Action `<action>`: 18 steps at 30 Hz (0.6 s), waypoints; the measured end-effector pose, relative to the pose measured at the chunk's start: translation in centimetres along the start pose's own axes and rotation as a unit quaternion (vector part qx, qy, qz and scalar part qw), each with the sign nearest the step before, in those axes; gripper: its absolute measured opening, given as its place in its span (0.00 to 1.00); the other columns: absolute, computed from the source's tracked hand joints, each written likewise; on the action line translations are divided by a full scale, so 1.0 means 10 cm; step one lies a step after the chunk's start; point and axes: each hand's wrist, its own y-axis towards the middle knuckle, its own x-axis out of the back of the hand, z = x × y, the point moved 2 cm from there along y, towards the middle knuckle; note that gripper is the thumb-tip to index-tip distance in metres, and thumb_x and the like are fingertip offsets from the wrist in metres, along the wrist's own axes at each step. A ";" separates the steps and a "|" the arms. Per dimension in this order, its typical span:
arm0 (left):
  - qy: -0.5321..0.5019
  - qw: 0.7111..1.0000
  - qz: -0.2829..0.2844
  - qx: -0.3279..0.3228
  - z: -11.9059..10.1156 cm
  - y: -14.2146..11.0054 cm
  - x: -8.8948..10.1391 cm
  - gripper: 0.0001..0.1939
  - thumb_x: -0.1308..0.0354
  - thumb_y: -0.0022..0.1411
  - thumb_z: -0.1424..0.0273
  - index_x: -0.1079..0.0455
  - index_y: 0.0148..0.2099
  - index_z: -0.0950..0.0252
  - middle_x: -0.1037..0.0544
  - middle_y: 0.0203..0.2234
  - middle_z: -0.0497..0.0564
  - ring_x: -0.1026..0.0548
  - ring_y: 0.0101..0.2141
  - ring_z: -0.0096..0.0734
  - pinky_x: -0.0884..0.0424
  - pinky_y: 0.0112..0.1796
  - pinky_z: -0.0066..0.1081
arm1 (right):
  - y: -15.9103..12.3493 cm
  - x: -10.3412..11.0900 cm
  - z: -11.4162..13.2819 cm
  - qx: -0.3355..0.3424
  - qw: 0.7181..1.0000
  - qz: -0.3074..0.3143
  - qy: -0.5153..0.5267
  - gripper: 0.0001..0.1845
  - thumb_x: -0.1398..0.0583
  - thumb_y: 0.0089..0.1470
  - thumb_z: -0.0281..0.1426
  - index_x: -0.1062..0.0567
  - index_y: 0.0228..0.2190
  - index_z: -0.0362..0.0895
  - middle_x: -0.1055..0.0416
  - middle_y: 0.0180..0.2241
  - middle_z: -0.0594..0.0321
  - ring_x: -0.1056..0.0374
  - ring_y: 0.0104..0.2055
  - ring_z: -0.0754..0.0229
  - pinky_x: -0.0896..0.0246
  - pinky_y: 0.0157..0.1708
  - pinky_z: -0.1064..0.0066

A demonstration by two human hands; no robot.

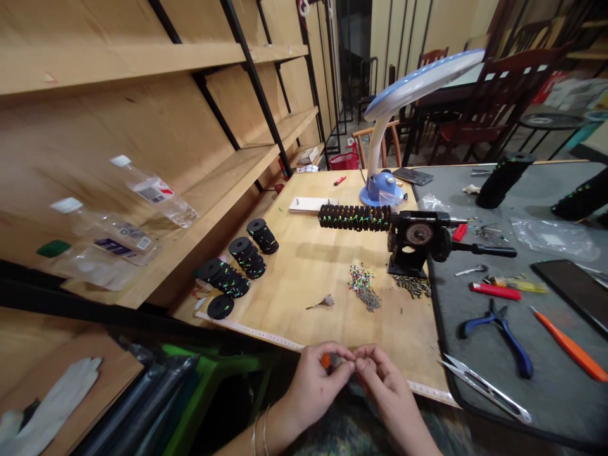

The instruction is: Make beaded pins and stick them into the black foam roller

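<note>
Black discs [222, 278] sat left on wood bench [304, 266]. L hand [311, 396] held small orange-dark item [327, 361], L fingers [339, 356] closed on it. R hand [387, 392] just beside, R fingers [361, 364] closed, prob. touching it. Steel snips [484, 387] lay right on grey mat [560, 373].

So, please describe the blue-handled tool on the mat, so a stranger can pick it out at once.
Right of the wooden workboard lies a dark grey mat. Near its front are pliers with blue handles, spread in a V. They are the only blue-handled tool there, lying between steel snips and an orange-handled tool.
</note>
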 end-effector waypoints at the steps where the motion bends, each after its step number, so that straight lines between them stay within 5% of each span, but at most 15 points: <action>1: -0.014 1.000 -0.005 -0.006 -0.02 0.01 0.03 0.06 0.38 0.53 0.70 0.25 0.34 0.68 0.27 0.21 0.48 0.32 0.23 0.27 0.36 0.26 0.25 | 0.00 0.01 0.00 0.002 1.000 0.003 -0.016 0.27 0.37 0.43 0.56 0.29 0.27 0.43 0.45 0.19 0.73 0.50 0.22 0.66 0.54 0.23 0.74; 8: -0.101 0.994 0.021 0.033 -0.04 0.10 0.16 0.13 0.40 0.58 0.61 0.31 0.35 0.68 0.23 0.26 0.51 0.37 0.15 0.18 0.41 0.19 0.23 | 0.00 0.02 0.04 0.015 0.997 0.002 -0.071 0.24 0.37 0.44 0.52 0.33 0.20 0.44 0.46 0.17 0.73 0.52 0.21 0.66 0.56 0.23 0.74; 14: -0.172 0.983 -0.051 0.043 0.02 0.21 0.14 0.16 0.35 0.52 0.61 0.39 0.32 0.64 0.23 0.21 0.47 0.42 0.11 0.14 0.45 0.16 0.20 | -0.01 0.01 -0.04 0.048 0.996 -0.013 -0.068 0.21 0.38 0.46 0.48 0.35 0.19 0.45 0.46 0.18 0.72 0.51 0.22 0.65 0.53 0.23 0.73; 18: -0.162 0.979 -0.118 0.027 0.02 0.35 0.36 0.17 0.34 0.49 0.62 0.37 0.31 0.65 0.24 0.21 0.47 0.42 0.12 0.14 0.46 0.16 0.19 | -0.03 0.10 -0.06 0.060 0.995 -0.034 -0.073 0.21 0.37 0.46 0.48 0.35 0.19 0.45 0.45 0.19 0.71 0.49 0.24 0.64 0.50 0.25 0.73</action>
